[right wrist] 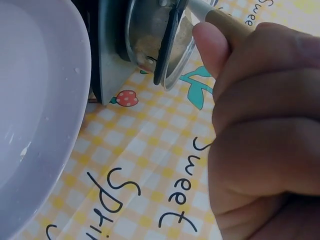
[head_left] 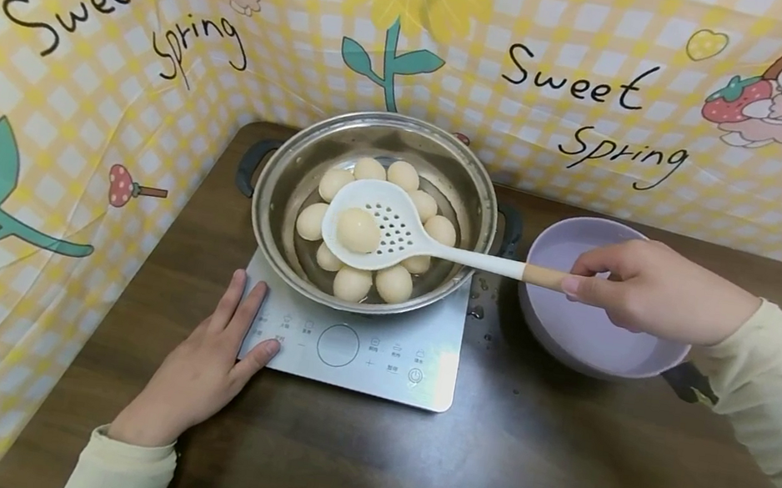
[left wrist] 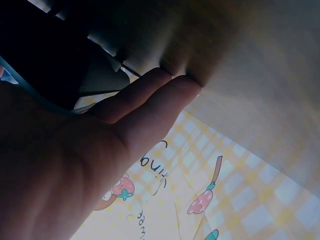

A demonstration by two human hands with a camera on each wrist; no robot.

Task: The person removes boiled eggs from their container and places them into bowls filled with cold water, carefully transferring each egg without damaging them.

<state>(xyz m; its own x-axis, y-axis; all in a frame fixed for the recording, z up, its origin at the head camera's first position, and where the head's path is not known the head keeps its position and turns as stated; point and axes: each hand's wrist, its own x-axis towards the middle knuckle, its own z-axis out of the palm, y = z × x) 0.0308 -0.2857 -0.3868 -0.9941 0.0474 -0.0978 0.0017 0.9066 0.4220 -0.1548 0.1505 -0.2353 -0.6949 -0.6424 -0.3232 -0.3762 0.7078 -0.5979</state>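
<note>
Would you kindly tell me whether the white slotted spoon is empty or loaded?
The slotted spoon is loaded: one egg rests in its perforated head.

- Left hand [head_left: 201,355]: fingers straight, thumb spread, toward the left edge of the bench [head_left: 552,487].
- Right hand [head_left: 645,289]: raised, fingers curled in a grip, nearer the far edge.

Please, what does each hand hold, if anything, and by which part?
The right hand holds the white slotted spoon by its tan handle. The left hand holds nothing; it lies at the left edge of the cooktop.
</note>
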